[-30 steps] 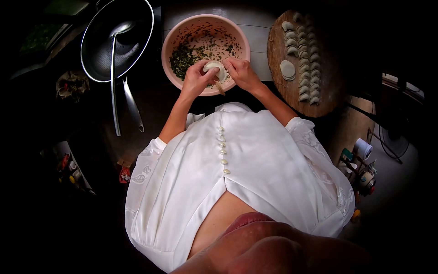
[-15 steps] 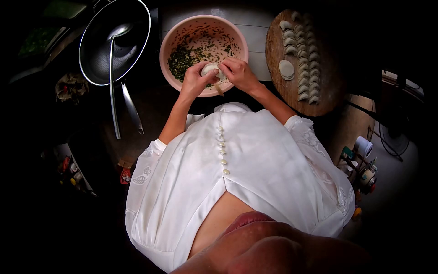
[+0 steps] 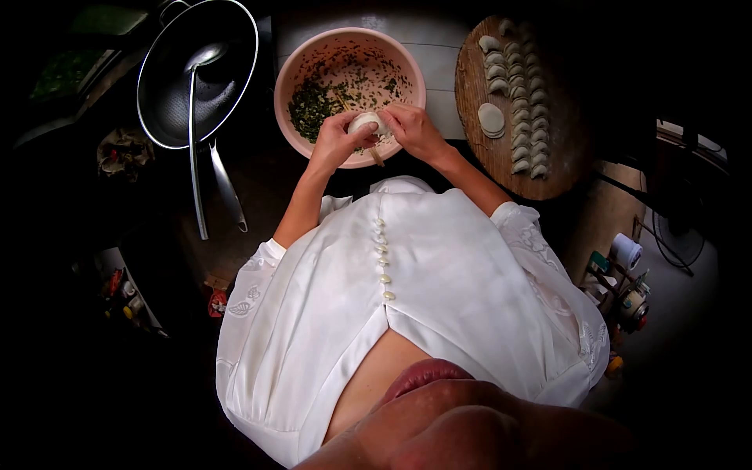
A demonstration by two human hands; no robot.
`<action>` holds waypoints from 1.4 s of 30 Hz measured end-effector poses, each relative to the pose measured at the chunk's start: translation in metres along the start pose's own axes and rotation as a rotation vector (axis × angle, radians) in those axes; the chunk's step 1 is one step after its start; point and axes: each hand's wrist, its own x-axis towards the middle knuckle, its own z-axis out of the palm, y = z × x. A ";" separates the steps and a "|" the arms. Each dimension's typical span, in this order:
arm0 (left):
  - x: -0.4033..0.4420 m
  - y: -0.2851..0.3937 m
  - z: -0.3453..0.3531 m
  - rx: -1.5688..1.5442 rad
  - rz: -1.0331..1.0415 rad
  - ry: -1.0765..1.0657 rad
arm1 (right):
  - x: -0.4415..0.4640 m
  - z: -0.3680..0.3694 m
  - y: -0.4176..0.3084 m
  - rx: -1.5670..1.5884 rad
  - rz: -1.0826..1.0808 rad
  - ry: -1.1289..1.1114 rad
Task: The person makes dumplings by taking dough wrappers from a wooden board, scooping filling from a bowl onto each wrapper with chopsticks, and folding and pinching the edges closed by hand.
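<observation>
Over the near rim of a pink bowl (image 3: 288, 55), my left hand (image 3: 337, 142) is closed on a white dumpling (image 3: 364, 121), its thumb pressed along the near side. The fingers of my right hand (image 3: 413, 131) pinch the right edge of the same dumpling. Chopped green filling (image 3: 309, 106) lies mostly at the bowl's left, with bits stuck to the wall. Chopsticks (image 3: 377, 157) rest in the bowl and are partly hidden behind my hands.
To the right, a round wooden board (image 3: 479, 157) carries rows of folded dumplings (image 3: 520, 102) and a small stack of round wrappers (image 3: 492, 119). At the left stands a dark wok (image 3: 168, 110) with a metal ladle (image 3: 193, 149) in it.
The dumpling looks more folded over between my fingers. Both hands stay at nearly the same place, and a bit more of the chopsticks shows in the bowl.
</observation>
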 end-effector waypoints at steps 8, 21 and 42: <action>0.000 0.001 0.000 -0.005 -0.058 -0.069 | -0.003 0.000 0.002 0.002 -0.014 0.033; 0.001 0.017 0.021 0.049 -0.017 -0.063 | -0.012 -0.023 -0.008 0.066 0.063 0.105; 0.015 0.035 0.086 -0.096 0.024 -0.059 | -0.049 -0.069 0.001 0.170 0.226 0.315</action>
